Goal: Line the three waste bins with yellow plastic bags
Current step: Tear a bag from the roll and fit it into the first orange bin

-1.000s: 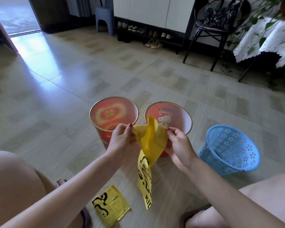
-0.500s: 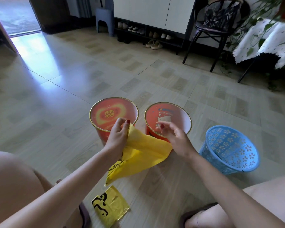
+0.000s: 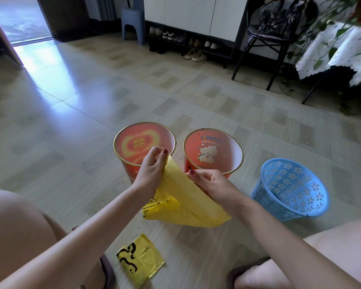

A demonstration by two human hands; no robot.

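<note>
Three waste bins stand on the floor point(image 3: 92, 105) in front of me. The left red bin point(image 3: 131, 140) has a gold rim and a yellow double-happiness sign printed on its inside wall. The middle red bin point(image 3: 227, 151) stands just beside it, also with a gold rim; on its inside wall I see a cartoon cat and the words "Hello Kitty", which look reversed from here. The blue bin point(image 3: 290, 188) is on the right, near the middle one but apart from it. It is a plastic basket with flower-shaped holes, and it tilts toward me. I see no bag inside any of the three bins.

I hold one yellow bag point(image 3: 186, 203) in the air in front of the two red bins. My left hand point(image 3: 152, 172) pinches its upper edge with thumb and fingers. My right hand point(image 3: 213, 184) grips the bag just beside the left hand, with fingers curled on the plastic. The rest of the bag hangs down below my wrists, and some black print shows at its lower left part, but I cannot read it.

A second folded bag point(image 3: 140, 261), also yellow with black marks, lies on the floor between my legs.
</note>
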